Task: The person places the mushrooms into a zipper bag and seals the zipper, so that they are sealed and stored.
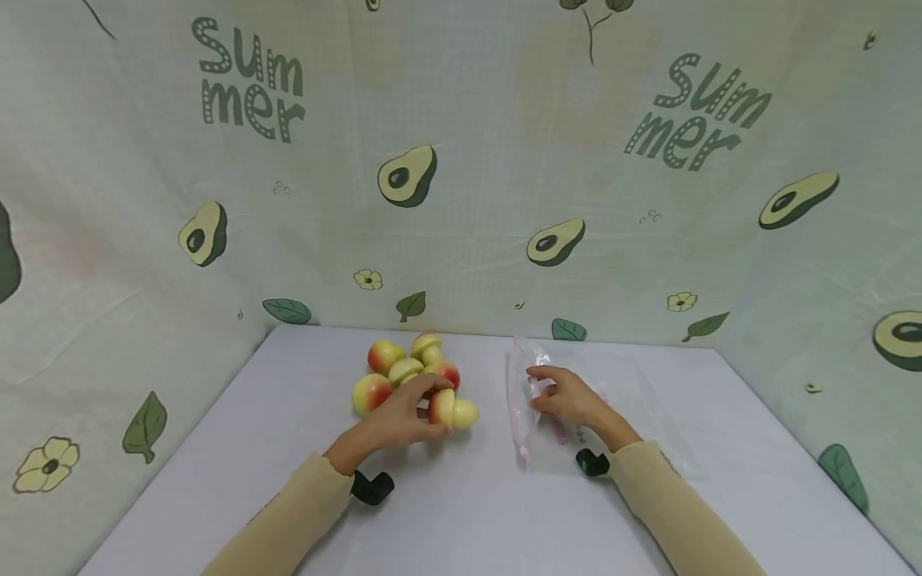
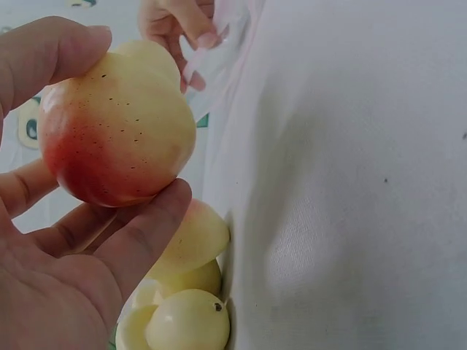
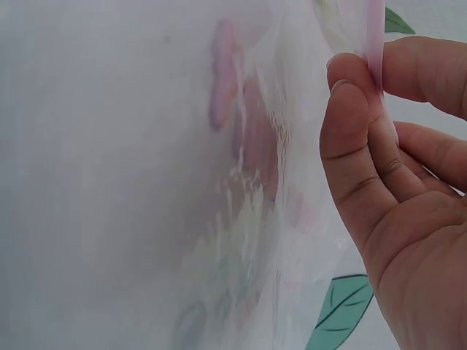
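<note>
My left hand (image 1: 399, 416) holds a red-and-yellow, peach-like fruit (image 2: 117, 131) between thumb and fingers, with small dark specks on its skin. A pale yellow, mushroom-like piece (image 1: 464, 414) shows against its far side; I cannot tell whether the hand grips that too. More peach-like fruits (image 1: 372, 393) and yellow mushroom shapes (image 1: 406, 370) sit in a cluster just beyond the left hand. On the right, my right hand (image 1: 569, 396) pinches the pink-edged mouth of a clear plastic bag (image 1: 520, 424) between thumb and fingers. The bag lies spread under that hand, pink marks on it.
A white-covered table (image 1: 446, 512) runs back to a printed cloth (image 1: 475, 232) with avocados, leaves and lettering, which also stands along both sides. Dark wrist-worn pieces (image 1: 373, 487) sit at both sleeve cuffs.
</note>
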Demonstrator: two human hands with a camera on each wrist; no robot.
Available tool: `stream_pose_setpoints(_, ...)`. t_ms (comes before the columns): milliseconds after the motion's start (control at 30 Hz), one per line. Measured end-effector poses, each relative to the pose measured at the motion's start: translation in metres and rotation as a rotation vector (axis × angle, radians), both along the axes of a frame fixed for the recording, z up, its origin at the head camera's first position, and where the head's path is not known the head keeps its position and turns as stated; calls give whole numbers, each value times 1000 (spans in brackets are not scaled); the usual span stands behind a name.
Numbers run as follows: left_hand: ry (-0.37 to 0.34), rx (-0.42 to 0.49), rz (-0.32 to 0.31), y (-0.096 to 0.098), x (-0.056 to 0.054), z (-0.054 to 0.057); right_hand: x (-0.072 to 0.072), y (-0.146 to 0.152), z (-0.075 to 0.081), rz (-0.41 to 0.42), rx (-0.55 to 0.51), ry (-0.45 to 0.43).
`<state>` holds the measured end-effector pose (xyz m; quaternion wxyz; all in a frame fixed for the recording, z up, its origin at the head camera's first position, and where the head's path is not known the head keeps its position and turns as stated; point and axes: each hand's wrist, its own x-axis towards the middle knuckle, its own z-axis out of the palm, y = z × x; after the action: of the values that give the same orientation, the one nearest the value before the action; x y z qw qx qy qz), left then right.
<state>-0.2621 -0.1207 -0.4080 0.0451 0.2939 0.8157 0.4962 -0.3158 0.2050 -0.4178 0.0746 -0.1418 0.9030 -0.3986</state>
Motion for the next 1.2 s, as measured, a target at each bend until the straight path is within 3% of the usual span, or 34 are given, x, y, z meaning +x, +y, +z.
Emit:
stream_pose_setpoints(333, 12, -16, 40, 6, 3, -2, 2, 0, 0, -3, 6, -12)
stream_pose_setpoints(700, 60, 28, 30, 21, -2, -4, 1, 0, 2, -3, 11, -4)
stream_pose_setpoints(1200, 94, -77, 163, 63, -21, -6, 1, -2, 4, -7, 14, -12)
